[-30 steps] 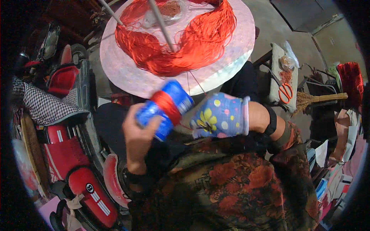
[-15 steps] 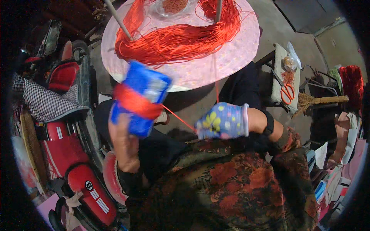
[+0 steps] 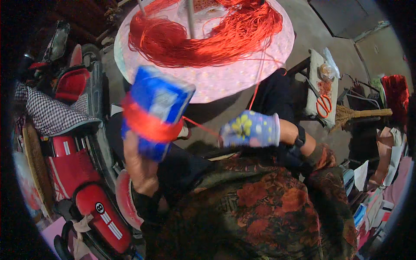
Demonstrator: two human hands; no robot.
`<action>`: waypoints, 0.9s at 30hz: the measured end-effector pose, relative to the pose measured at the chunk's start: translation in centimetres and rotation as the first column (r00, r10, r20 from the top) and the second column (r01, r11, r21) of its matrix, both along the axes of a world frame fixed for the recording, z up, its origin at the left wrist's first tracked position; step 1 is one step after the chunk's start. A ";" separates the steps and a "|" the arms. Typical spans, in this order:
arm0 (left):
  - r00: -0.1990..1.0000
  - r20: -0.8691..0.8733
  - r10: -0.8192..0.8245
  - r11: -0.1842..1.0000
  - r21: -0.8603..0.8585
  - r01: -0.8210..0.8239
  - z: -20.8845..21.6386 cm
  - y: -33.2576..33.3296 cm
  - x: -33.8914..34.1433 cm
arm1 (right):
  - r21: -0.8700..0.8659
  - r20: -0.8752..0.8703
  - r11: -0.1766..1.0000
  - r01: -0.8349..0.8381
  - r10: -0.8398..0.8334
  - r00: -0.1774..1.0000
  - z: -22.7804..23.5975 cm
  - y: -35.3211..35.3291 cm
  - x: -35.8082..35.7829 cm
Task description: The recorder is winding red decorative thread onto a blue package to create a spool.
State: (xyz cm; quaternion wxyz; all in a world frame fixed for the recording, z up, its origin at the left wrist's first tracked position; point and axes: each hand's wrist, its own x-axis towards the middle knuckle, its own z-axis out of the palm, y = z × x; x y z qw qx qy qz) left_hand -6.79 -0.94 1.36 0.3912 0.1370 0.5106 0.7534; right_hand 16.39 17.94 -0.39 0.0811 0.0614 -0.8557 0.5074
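My left hand, bare and blurred, grips the lower end of a blue box-shaped block. A thick band of red cord is wound around the block's middle. My right hand wears a blue glove with dots and a yellow flower; its fingers are closed on the cord, though the fingertips are partly hidden. One strand runs taut from the block to the glove, and another rises from the glove to a large loose skein of red cord on the round pink table.
Upright rods stand inside the skein. Orange-handled scissors rest on a small padded stool at the right, a straw broom beside it. Along the left are a red ride-on vehicle and a checked cloth.
The skein and its rods have turned on the table, and the strand to my glove now slants further right. The block has tilted slightly; my gloved hand has risen a little.
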 end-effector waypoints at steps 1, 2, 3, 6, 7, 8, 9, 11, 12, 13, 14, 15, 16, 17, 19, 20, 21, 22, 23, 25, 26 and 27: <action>0.993 -0.100 0.058 0.993 -0.100 -0.068 0.2 0.4 0.2 | 0.033 -0.031 0.998 -0.045 0.046 0.998 0.7 -0.1 0.0; 0.960 -0.278 -0.043 0.963 -0.269 -0.034 0.4 0.8 0.6 | 0.077 -0.057 0.993 -0.086 0.090 0.994 1.8 0.1 0.3; 0.851 -0.451 -0.269 0.905 -0.420 0.064 0.7 1.1 0.9 | 0.153 -0.119 0.979 -0.132 0.151 0.981 2.9 0.2 0.4; 0.624 -0.339 -0.704 0.676 -0.590 0.441 1.2 1.4 1.8 | 0.131 -0.015 0.991 -0.030 0.032 0.999 4.6 2.4 -0.6; 0.620 -0.219 -0.754 0.618 -0.555 0.556 1.2 1.3 1.9 | 0.054 -0.043 0.998 0.040 -0.038 0.998 4.3 3.2 -1.5; 0.599 -0.127 -0.791 0.585 -0.446 0.678 1.2 1.0 2.0 | -0.251 0.157 0.953 0.167 -0.130 0.979 4.0 3.5 -1.6; 0.670 -0.098 -0.736 0.656 -0.347 0.670 1.2 0.8 1.9 | -0.253 0.220 0.940 0.229 -0.175 0.960 3.3 3.6 -2.1; 0.784 -0.052 -0.618 0.778 -0.182 0.601 1.0 0.4 1.5 | -0.369 0.330 0.891 0.263 -0.139 0.934 1.8 3.1 -2.2; 0.833 -0.044 -0.552 0.829 -0.140 0.542 0.9 0.4 1.3 | -0.414 0.456 0.862 0.291 -0.080 0.886 1.3 2.4 -1.8; 0.875 -0.078 -0.477 0.871 -0.178 0.459 0.8 0.4 1.1 | -0.189 0.411 0.964 0.186 -0.094 0.907 0.9 1.7 -1.6; 0.908 -0.114 -0.403 0.902 -0.215 0.374 0.8 0.6 1.0 | -0.402 0.527 0.886 0.230 0.018 0.850 1.0 0.8 -1.0; 0.931 -0.155 -0.329 0.926 -0.247 0.286 0.8 0.8 1.1 | -0.212 0.264 0.972 0.105 -0.047 0.963 1.2 0.0 -0.6; 0.945 -0.202 -0.256 0.942 -0.271 0.197 0.9 1.1 1.2 | 0.060 0.043 0.996 0.060 -0.062 0.997 1.7 -0.5 -0.4; 0.951 -0.250 -0.184 0.951 -0.288 0.109 1.0 1.5 1.4 | 0.236 0.125 0.972 -0.012 -0.018 0.992 2.4 -0.7 -0.1; 0.772 -0.365 -0.520 0.792 -0.544 0.277 1.4 2.0 2.1 | 0.283 0.111 0.959 -0.029 -0.002 0.994 3.6 -0.3 -0.4; 0.639 -0.387 -0.665 0.689 -0.648 0.324 1.5 2.1 2.3 | 0.306 -0.019 0.952 -0.031 0.038 0.999 4.0 0.6 -0.8; 0.622 -0.311 -0.719 0.647 -0.628 0.434 1.8 2.2 2.3 | 0.261 0.033 0.961 -0.095 0.089 0.995 4.3 1.8 -1.0; 0.590 -0.245 -0.769 0.604 -0.578 0.548 2.0 2.0 2.4 | 0.180 0.007 0.977 -0.114 0.115 0.993 4.1 2.9 -1.6; 0.547 -0.185 -0.816 0.554 -0.518 0.652 2.2 2.0 2.1 | 0.123 0.111 0.991 -0.044 0.031 0.993 3.8 4.2 -1.9; 0.448 -0.264 -0.854 0.514 -0.300 0.804 2.6 1.6 1.5 | 0.026 0.100 0.985 0.171 -0.173 0.980 2.7 6.1 -1.6; 0.428 -0.270 -0.863 0.481 -0.175 0.859 2.8 1.4 1.2 | -0.011 0.076 0.955 0.297 -0.295 0.952 2.0 6.6 -1.1; 0.509 -0.211 -0.835 0.526 -0.034 0.850 3.0 1.0 1.2 | -0.036 0.144 0.916 0.399 -0.390 0.910 1.3 7.0 -0.7</action>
